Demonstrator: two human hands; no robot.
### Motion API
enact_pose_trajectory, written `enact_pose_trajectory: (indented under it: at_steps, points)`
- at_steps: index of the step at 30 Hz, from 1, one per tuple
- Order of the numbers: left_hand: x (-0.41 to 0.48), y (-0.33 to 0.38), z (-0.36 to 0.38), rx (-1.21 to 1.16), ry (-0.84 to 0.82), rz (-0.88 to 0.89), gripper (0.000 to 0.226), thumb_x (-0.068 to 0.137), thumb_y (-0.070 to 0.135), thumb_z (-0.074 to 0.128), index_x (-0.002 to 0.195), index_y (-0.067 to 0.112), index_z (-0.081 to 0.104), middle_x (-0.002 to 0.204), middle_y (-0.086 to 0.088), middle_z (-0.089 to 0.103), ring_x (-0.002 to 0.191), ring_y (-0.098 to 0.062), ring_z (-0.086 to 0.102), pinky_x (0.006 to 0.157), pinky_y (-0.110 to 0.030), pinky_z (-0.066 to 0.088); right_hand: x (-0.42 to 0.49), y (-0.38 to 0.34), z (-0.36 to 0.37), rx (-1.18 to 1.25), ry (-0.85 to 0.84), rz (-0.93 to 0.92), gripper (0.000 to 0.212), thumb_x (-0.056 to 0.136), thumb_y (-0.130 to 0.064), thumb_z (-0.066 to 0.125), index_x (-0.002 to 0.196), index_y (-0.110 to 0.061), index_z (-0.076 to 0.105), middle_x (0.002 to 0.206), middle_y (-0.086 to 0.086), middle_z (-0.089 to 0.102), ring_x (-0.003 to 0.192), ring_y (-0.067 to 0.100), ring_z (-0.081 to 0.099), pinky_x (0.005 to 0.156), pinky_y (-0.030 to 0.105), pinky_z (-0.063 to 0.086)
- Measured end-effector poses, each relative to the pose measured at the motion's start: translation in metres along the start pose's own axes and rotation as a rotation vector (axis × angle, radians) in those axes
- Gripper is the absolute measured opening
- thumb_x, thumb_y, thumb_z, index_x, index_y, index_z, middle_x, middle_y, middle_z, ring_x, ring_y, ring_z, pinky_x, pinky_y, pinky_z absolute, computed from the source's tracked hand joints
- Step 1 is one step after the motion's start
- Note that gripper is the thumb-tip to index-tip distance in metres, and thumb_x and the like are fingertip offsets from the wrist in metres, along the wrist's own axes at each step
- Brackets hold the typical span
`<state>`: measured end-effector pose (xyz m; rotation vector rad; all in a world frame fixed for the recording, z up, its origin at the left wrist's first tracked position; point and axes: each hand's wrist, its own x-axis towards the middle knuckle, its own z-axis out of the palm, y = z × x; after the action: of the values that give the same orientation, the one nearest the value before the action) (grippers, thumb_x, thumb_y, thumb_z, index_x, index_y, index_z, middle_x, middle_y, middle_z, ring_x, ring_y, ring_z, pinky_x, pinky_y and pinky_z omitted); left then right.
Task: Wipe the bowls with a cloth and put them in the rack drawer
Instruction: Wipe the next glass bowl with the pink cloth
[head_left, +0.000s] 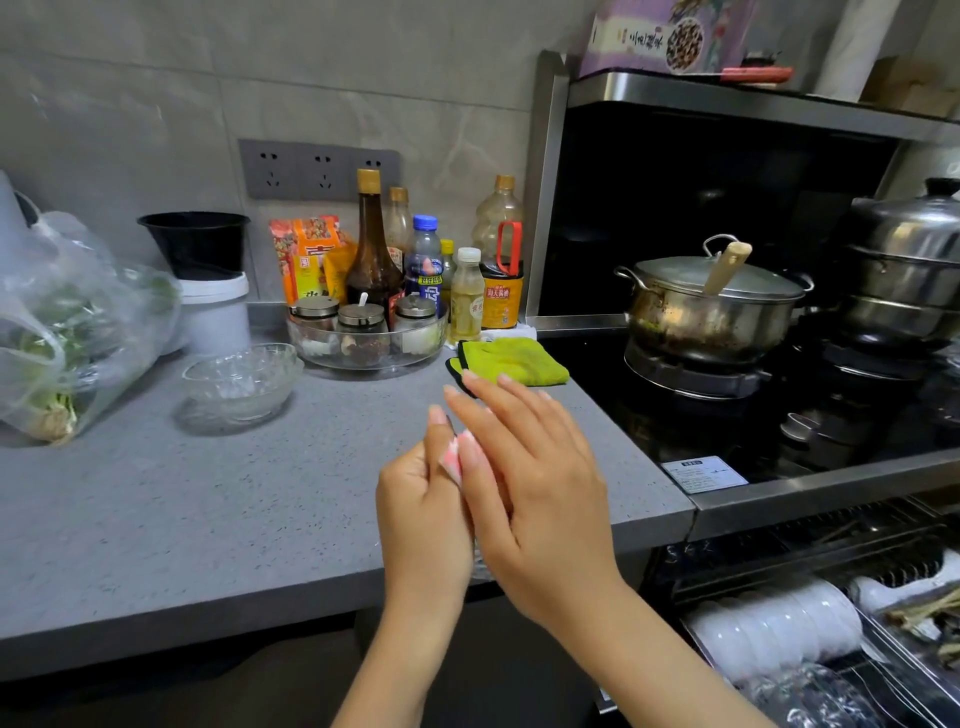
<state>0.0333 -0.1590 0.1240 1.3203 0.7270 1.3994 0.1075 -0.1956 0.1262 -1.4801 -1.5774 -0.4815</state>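
Nearest, at the lower right, the rack drawer (894, 670) stands pulled out under the hob. It holds a row of white bowls (774, 631) set on edge, overlapping too closely to count, so it is probably open to take the next bowl.

Just above the worktop (208, 509) edge, the left hand (421, 514) has its grip curled round a pink cloth (451, 461), thumb up. The right hand (540, 488) lies against it with fingers straight and pressed flat, its grip not closed on anything. A glint of glass below the palms may be a bowl being wiped, but the hands hide it.

Further back on the left, the clear glass bowls (240, 383) wait nested on the worktop, at least two, well apart from the hands and seemingly not yet wiped. A second cloth, the green cloth (514, 359), lies folded and unused beside the hob. Behind it stand three lidded spice jars (362, 318).
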Motion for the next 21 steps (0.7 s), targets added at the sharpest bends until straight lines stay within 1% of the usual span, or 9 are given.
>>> enact_pose_trajectory:
  at_steps: [3, 7, 9, 11, 13, 15, 17, 19, 21]
  points:
    - [-0.002, 0.0, -0.001, 0.05, 0.052, 0.045, 0.061, 0.085, 0.053, 0.038, 0.045, 0.007, 0.039, 0.042, 0.0, 0.037, 0.042, -0.01, 0.034, 0.043, -0.021, 0.029, 0.007, 0.007, -0.002, 0.163, -0.024, 0.084, 0.041, 0.097, -0.038, 0.034, 0.126, -0.028, 0.061, 0.131, -0.014, 0.057, 0.128, 0.003, 0.045, 0.104, 0.033, 0.039]
    - [0.0, 0.006, -0.007, 0.041, 0.114, 0.084, 0.062, 0.087, 0.051, 0.038, 0.048, 0.004, 0.029, 0.044, 0.0, 0.027, 0.042, -0.011, 0.024, 0.041, -0.021, 0.022, 0.012, 0.019, -0.001, 0.639, -0.051, 0.425, 0.039, 0.097, -0.041, 0.033, 0.121, -0.031, 0.062, 0.123, -0.017, 0.062, 0.12, -0.002, 0.052, 0.104, 0.036, 0.043]
    - [0.003, 0.005, -0.01, 0.032, 0.136, 0.077, 0.06, 0.094, 0.045, 0.039, 0.045, 0.011, 0.031, 0.043, 0.004, 0.027, 0.041, -0.01, 0.024, 0.041, -0.021, 0.022, 0.007, 0.012, 0.0, 0.555, -0.028, 0.399, 0.041, 0.098, -0.041, 0.03, 0.125, -0.032, 0.059, 0.127, -0.019, 0.058, 0.123, -0.003, 0.048, 0.106, 0.033, 0.04]
    - [0.005, 0.002, -0.012, 0.04, 0.145, 0.069, 0.06, 0.098, 0.04, 0.038, 0.042, 0.018, 0.034, 0.041, 0.006, 0.029, 0.041, -0.008, 0.026, 0.042, -0.021, 0.024, 0.003, 0.0, 0.001, 0.294, -0.009, 0.234, 0.043, 0.099, -0.039, 0.027, 0.13, -0.032, 0.055, 0.133, -0.018, 0.053, 0.129, -0.003, 0.041, 0.108, 0.031, 0.035]
    - [0.004, 0.001, -0.011, 0.072, 0.121, 0.069, 0.061, 0.095, 0.045, 0.037, 0.044, 0.011, 0.039, 0.041, -0.004, 0.035, 0.043, -0.011, 0.034, 0.045, -0.025, 0.029, 0.004, -0.005, 0.005, 0.12, -0.009, 0.095, 0.042, 0.099, -0.039, 0.029, 0.131, -0.03, 0.055, 0.134, -0.014, 0.052, 0.131, 0.002, 0.039, 0.108, 0.032, 0.034]
    - [0.001, 0.002, -0.011, 0.104, 0.1, 0.081, 0.064, 0.088, 0.052, 0.037, 0.048, 0.002, 0.038, 0.043, -0.008, 0.036, 0.043, -0.012, 0.034, 0.044, -0.025, 0.029, 0.009, 0.0, 0.005, 0.17, -0.042, 0.118, 0.044, 0.095, -0.046, 0.032, 0.124, -0.031, 0.062, 0.126, -0.016, 0.057, 0.124, 0.001, 0.045, 0.101, 0.029, 0.039]
    - [0.001, 0.004, -0.014, 0.095, 0.094, 0.092, 0.062, 0.085, 0.052, 0.037, 0.047, 0.004, 0.028, 0.043, -0.002, 0.028, 0.042, -0.012, 0.026, 0.042, -0.022, 0.023, 0.018, 0.004, -0.001, 0.377, -0.107, 0.274, 0.048, 0.092, -0.053, 0.035, 0.111, -0.025, 0.069, 0.107, -0.017, 0.066, 0.106, -0.005, 0.055, 0.089, 0.02, 0.045]
    - [0.001, 0.007, -0.019, 0.036, 0.084, 0.068, 0.06, 0.085, 0.051, 0.04, 0.044, 0.009, 0.027, 0.043, 0.003, 0.024, 0.041, -0.011, 0.022, 0.042, -0.02, 0.022, 0.026, 0.007, -0.009, 0.621, -0.188, 0.502, 0.049, 0.097, -0.047, 0.041, 0.096, -0.007, 0.07, 0.086, -0.018, 0.071, 0.086, -0.014, 0.059, 0.075, 0.006, 0.043]
    - [0.002, 0.009, -0.024, -0.052, 0.083, 0.022, 0.058, 0.087, 0.048, 0.043, 0.041, 0.015, 0.029, 0.044, -0.001, 0.023, 0.044, -0.022, 0.023, 0.049, -0.027, 0.027, 0.028, 0.011, -0.013, 0.818, -0.211, 0.699, 0.037, 0.099, -0.035, 0.044, 0.085, -0.012, 0.07, 0.085, -0.023, 0.069, 0.082, -0.017, 0.059, 0.075, 0.0, 0.042]
